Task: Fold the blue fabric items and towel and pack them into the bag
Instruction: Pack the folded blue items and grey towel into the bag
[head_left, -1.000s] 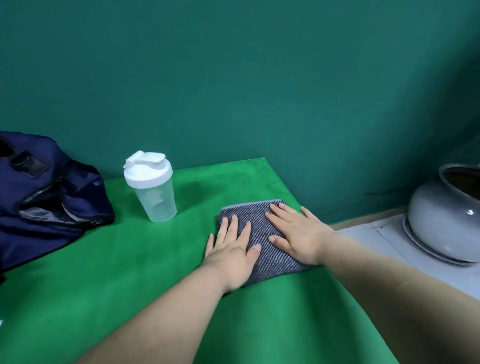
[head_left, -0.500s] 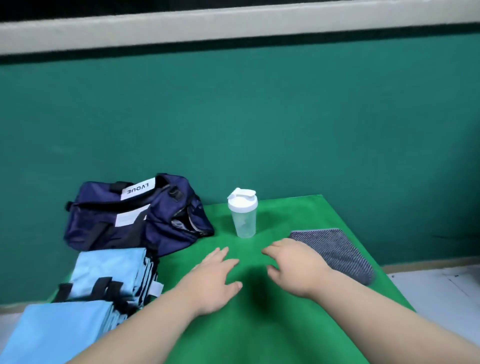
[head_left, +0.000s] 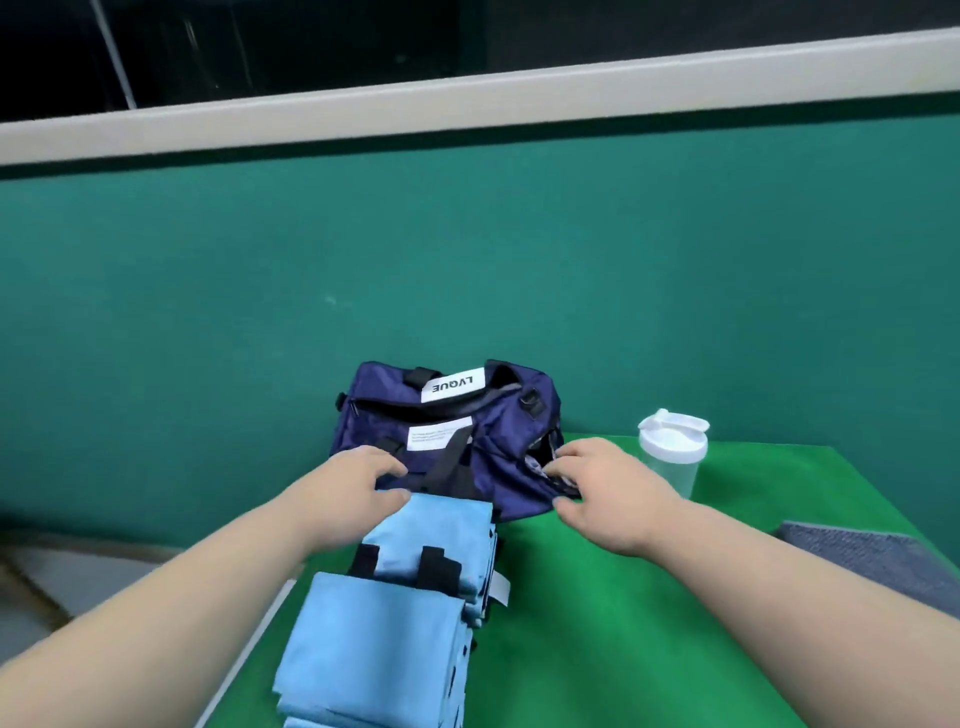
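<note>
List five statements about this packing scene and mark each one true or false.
1. The navy bag sits behind the folded light blue stack. True.
2. The grey towel is inside the bag. False: it lies on the green table, at the far right.
3. The shaker bottle stands upright to the right of the bag. True.
4. The left hand holds the bottle. False: it is at the bag's near side.
5. The right hand is at the bag's right end. True.
</note>
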